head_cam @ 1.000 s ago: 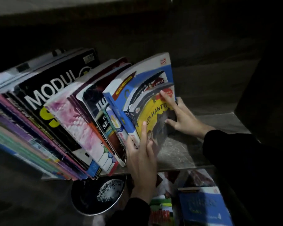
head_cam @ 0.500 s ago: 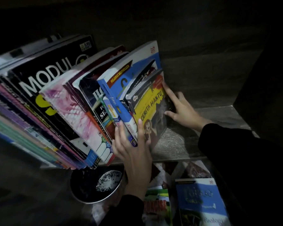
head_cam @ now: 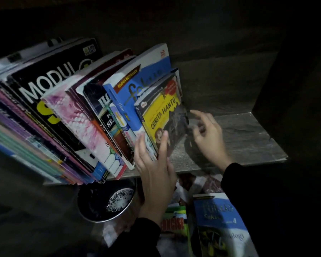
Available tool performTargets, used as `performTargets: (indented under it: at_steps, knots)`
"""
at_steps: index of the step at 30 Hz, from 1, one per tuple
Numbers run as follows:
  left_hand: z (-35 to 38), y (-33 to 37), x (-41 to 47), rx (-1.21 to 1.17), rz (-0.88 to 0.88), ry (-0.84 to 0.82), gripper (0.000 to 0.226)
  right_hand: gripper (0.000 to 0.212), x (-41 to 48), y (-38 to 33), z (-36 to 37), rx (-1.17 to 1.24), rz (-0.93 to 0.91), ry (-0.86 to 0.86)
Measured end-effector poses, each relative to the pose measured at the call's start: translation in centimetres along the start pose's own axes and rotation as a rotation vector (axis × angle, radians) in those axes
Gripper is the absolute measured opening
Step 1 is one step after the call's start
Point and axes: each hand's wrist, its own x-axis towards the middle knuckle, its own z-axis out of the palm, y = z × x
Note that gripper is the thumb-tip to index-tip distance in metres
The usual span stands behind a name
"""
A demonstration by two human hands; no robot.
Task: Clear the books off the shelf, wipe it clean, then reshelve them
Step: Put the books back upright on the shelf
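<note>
Where the row of books (head_cam: 67, 115) ends: the yellow book (head_cam: 161, 112) is leaned on the shelf (head_cam: 239, 141).
Left hand (head_cam: 154, 169): straight fingers (head_cam: 164, 145) are pressed against its lower cover.
Right hand (head_cam: 209, 138): held just beside its right edge, fingers loosely spread, nothing gripped.

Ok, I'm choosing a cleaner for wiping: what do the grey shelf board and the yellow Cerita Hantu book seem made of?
Grey shelf board: probably stone or cement, matt, mottled and streaky; laminate possible.
Yellow Cerita Hantu book: thin card cover, paperback, faint sheen suggesting a coated finish.
</note>
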Motion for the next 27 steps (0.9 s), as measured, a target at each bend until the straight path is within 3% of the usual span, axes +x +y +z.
performTargets:
  at_steps: [4, 9, 12, 14, 16, 18, 20, 21, 23, 27]
  knots:
    - [1.1, 2.1, -3.5, -0.094, 0.123, -0.067, 0.057, 0.035, -5.6, 1.4, -2.1, 0.071, 0.031, 0.307]
    - [5.0, 3.3, -9.3, -0.196, 0.080, -0.260, 0.040, 0.027, -14.0, 8.5, -3.1, 0.083, 0.254, 0.380]
    - [8.7, 2.9, -13.1, -0.211, -0.071, -0.454, 0.038, 0.027, -19.0, 14.7, -2.7, -0.064, 0.499, 0.247]
    - [11.2, 2.2, -16.1, -0.235, -0.284, -0.599, 0.044, 0.022, -21.8, 18.2, -2.5, -0.192, 0.692, 0.102]
    - [13.0, 1.7, -18.5, -0.367, -0.519, -0.764, 0.059, 0.030, -24.0, 20.8, -2.4, -0.246, 0.849, -0.058]
    - [14.6, 1.1, -20.6, -0.435, -0.611, -0.827, 0.070, 0.053, -25.7, 22.6, -2.3, -0.240, 0.976, -0.239]
    - [16.2, 0.5, -22.4, -0.503, -0.711, -0.910, 0.079, 0.097, -27.0, 23.7, -2.2, -0.187, 1.021, -0.379]
    - [17.0, 0.0, -23.4, -0.533, -0.769, -0.948, 0.085, 0.115, -27.5, 24.2, -2.2, -0.153, 1.031, -0.411]
    - [18.6, -0.7, -25.2, -0.586, -0.902, -1.005, 0.098, 0.126, -28.0, 24.9, -1.9, -0.075, 1.080, -0.432]
    - [21.6, -1.5, -28.7, -0.741, -1.062, -0.995, 0.112, 0.107, -29.4, 27.8, -1.1, 0.141, 1.187, -0.334]
